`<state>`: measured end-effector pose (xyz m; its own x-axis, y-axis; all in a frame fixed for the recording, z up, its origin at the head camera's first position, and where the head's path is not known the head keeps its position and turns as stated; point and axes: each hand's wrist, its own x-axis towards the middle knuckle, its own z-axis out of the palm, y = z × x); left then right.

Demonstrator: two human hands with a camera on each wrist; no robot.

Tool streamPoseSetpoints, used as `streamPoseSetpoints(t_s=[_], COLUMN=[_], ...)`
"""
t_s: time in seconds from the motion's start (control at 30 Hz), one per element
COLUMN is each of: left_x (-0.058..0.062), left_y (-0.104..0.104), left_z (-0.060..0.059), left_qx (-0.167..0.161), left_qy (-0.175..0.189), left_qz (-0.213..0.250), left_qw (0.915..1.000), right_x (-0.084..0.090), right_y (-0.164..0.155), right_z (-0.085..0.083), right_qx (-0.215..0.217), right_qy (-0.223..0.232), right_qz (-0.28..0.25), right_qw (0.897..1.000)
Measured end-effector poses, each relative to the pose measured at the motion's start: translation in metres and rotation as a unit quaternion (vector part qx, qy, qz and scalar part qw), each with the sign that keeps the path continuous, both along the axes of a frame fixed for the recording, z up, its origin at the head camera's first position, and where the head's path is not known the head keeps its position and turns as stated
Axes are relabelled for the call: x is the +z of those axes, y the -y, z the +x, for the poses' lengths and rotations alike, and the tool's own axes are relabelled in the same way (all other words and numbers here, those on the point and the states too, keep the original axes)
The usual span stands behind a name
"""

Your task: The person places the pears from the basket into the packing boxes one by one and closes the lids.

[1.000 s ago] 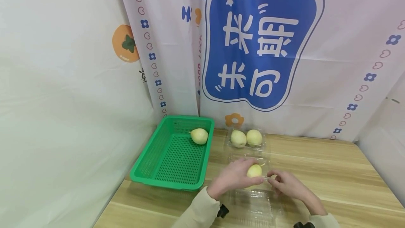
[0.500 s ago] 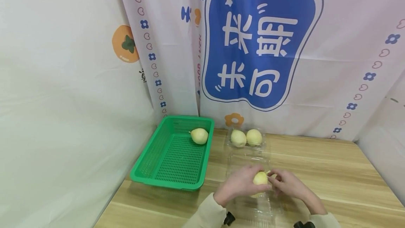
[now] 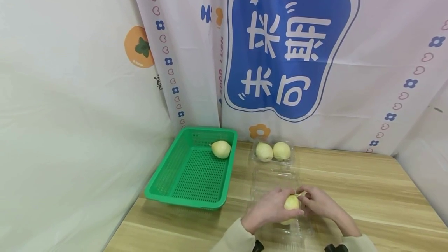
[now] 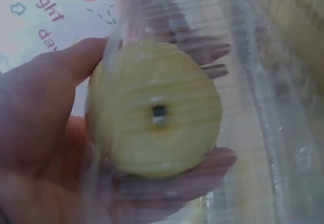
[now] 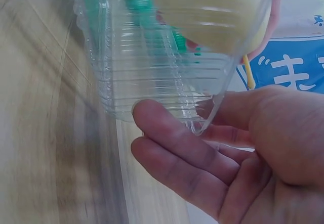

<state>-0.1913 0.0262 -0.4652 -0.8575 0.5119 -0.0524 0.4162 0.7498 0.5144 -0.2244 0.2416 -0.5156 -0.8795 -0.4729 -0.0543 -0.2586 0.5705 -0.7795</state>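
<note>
My left hand [image 3: 268, 210] grips a pale yellow pear [image 3: 291, 203] and holds it low in an open clear plastic clamshell box [image 3: 280, 231] at the table's near edge. In the left wrist view the pear [image 4: 154, 110] shows its underside through the ribbed plastic, with my thumb and fingers [image 4: 45, 128] curled round it. My right hand [image 3: 317, 203] is at the box's right side, close to the pear's stem. In the right wrist view a corner of the box [image 5: 152, 72] sits between the thumb and fingers of my right hand [image 5: 202, 163].
A green perforated basket [image 3: 185, 189] at the left holds one pear [image 3: 221, 149]. Behind my hands a second clear box [image 3: 252, 158] holds two pears [image 3: 264, 152]. The wooden table [image 3: 367, 189] is backed by a printed cloth curtain.
My left hand has brought the pear towards me and to the right, lower into the clear box. My right hand has stayed at the box's right side.
</note>
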Motion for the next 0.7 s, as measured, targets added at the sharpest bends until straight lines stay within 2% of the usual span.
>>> streamPoseSetpoints(t_s=[0.17,0.53,0.7], left_x=[-0.005,-0.014,-0.018], left_y=[-0.003,-0.005,-0.007], left_z=[0.001,-0.001,0.0], left_qx=[0.001,-0.015,-0.02], left_qy=[0.011,0.0,-0.002], left_qz=[-0.004,-0.022,-0.026], left_qw=[0.9999,0.9996,0.9995], right_x=[0.002,0.001,0.001], right_y=[0.002,0.003,0.002], right_z=[0.0,-0.001,-0.002], right_qx=[-0.009,-0.046,-0.042], right_qy=[-0.014,-0.034,-0.036], right_qz=[0.013,0.029,0.026], right_qw=[1.0,0.998,0.998])
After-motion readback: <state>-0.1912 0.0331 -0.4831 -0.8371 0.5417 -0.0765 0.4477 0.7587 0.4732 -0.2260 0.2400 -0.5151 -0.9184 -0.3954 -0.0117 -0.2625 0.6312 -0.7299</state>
